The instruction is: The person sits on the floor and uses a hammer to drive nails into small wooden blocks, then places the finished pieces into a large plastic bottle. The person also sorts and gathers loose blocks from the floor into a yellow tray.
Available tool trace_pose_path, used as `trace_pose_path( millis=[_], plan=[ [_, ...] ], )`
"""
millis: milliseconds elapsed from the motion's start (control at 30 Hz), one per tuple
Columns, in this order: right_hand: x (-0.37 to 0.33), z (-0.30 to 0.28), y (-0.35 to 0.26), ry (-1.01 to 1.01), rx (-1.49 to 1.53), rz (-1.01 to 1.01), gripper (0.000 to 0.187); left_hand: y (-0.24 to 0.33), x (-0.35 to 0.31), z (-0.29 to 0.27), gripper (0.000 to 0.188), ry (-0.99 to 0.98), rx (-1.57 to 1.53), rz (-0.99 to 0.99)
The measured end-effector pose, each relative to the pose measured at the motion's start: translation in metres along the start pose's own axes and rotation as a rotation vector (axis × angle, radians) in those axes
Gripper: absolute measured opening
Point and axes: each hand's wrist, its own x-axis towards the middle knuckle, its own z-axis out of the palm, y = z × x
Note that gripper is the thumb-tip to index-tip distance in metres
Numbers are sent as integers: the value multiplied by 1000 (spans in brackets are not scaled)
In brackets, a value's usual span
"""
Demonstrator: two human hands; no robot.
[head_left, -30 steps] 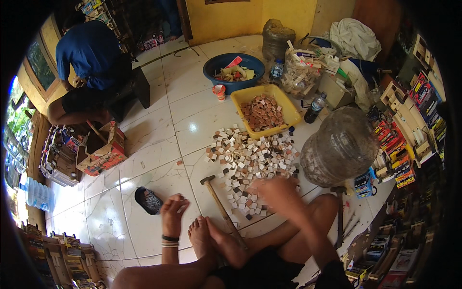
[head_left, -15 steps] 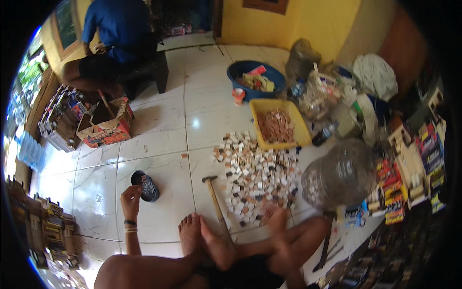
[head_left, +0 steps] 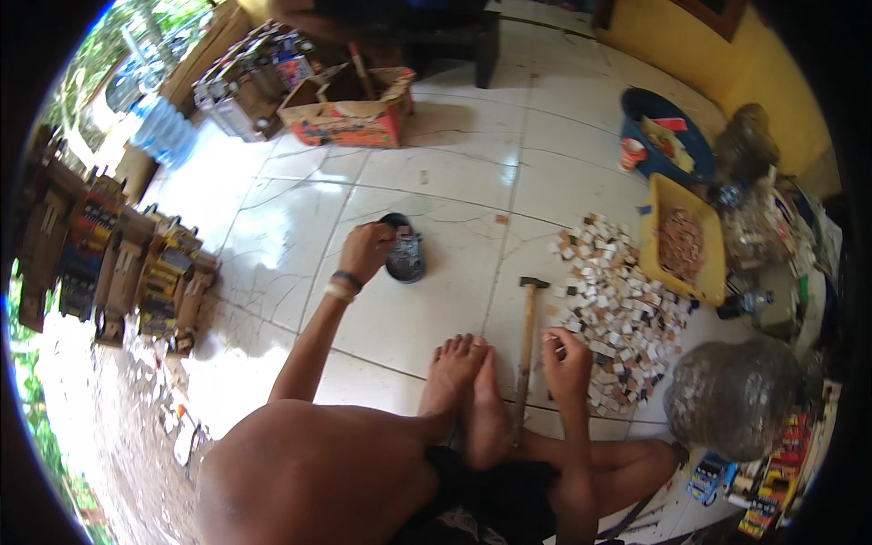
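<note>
My left hand (head_left: pixel 366 251) reaches to the near-left rim of a small dark dish (head_left: pixel 417 270), its fingers pinched together. Grey metal bits, probably nails, lie in the dish beside a small brown square piece; whatever the fingertips pinch is too small to tell. My right hand (head_left: pixel 568 365) is raised, fingers curled with thumb and fingertips close; I cannot make out anything in it. Just left of it a hammer (head_left: pixel 528 341) with a wooden handle lies on the tiles, its head pointing away. To its right spreads a pile of small white, brown and black square pieces (head_left: pixel 622 313).
A yellow basin (head_left: pixel 650 238) of reddish-brown pieces and a blue tub (head_left: pixel 636 123) stand at the far right, near a large clear plastic jug (head_left: pixel 731 395). A cardboard box (head_left: pixel 345 123) sits farther off. Stacked wooden items (head_left: pixel 123 263) line the left. My bare feet (head_left: pixel 454 372) rest mid-floor.
The view has swung left, so floor things sit farther right. My right hand, blurred low by the pile before, is now raised beside the hammer. My left hand stays at the dish.
</note>
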Motion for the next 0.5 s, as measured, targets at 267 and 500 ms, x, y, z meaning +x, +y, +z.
trace_pose_path(
  millis=[267, 500],
  plan=[
    [63, 29, -4, -69, -31, -132, 18, -21, 31, 25, 8, -31, 330, 412],
    [121, 71, -15, -138, 7, -144, 16, -26, 48, 31, 7, -280, 333, 347]
  ],
)
